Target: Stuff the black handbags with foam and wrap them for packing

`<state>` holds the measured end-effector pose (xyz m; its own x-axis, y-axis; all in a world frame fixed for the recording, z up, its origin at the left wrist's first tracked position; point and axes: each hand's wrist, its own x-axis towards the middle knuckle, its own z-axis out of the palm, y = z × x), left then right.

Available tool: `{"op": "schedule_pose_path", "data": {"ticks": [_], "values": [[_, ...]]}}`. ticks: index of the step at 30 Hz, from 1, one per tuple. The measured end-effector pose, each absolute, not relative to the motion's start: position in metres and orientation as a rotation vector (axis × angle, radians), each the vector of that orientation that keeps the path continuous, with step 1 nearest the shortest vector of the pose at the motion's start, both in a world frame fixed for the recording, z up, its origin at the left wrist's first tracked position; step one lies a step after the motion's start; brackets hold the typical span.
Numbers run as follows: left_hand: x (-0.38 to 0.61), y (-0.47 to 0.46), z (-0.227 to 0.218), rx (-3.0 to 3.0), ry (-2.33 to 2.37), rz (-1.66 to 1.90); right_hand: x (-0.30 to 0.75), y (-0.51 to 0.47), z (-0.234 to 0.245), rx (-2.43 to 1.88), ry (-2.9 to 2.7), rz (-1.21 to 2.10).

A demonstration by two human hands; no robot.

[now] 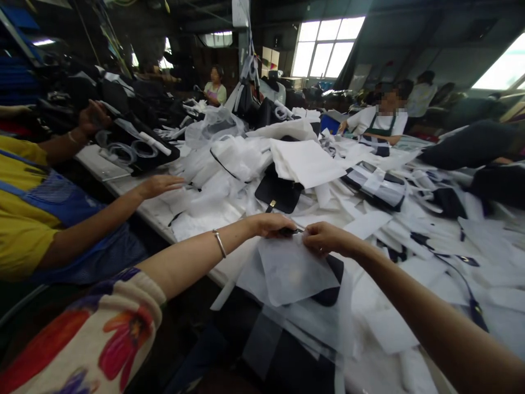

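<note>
My left hand [275,225] is closed around a small black piece [290,232] that looks like a strap end; the fingers hide part of it. Close beside it, my right hand [322,238] pinches at the top edge of a translucent white sheet [295,271]. This sheet lies over a black bag [333,295], whose rounded corner shows at the right. Just beyond my hands is a black flap [281,191] with a gold clasp [272,203], partly covered by white foam sheets [307,161].
Heaps of white wrapping [229,164] and loose sheets cover the table [135,189]. At my left, a person in a blue apron [77,205] reaches over the edge. A wrapped black bag [377,186] lies to the right, near a black strap [455,268]. Another person [381,123] sits across.
</note>
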<state>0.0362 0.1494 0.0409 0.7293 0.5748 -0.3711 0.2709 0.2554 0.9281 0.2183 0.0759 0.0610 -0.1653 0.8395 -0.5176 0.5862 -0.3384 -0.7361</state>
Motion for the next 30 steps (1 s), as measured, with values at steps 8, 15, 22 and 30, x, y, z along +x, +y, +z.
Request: {"op": "schedule_pose_path", "data": {"ticks": [8, 15, 22, 30], "values": [[0.04, 0.148, 0.054, 1.347, 0.857, -0.027, 0.219, 0.096, 0.033, -1.944, -1.712, 1.206], [0.043, 0.144, 0.052, 1.417, 0.917, 0.01, 0.228, 0.086, 0.019, -1.697, -1.851, 0.762], [0.036, 0.132, 0.047, 1.499, 1.052, 0.263, 0.234, 0.084, 0.012, -1.35, -1.765, 0.788], [0.043, 0.146, 0.052, 1.511, 1.043, 0.001, 0.253, 0.094, 0.012, -1.409, -1.667, 0.896]]}}
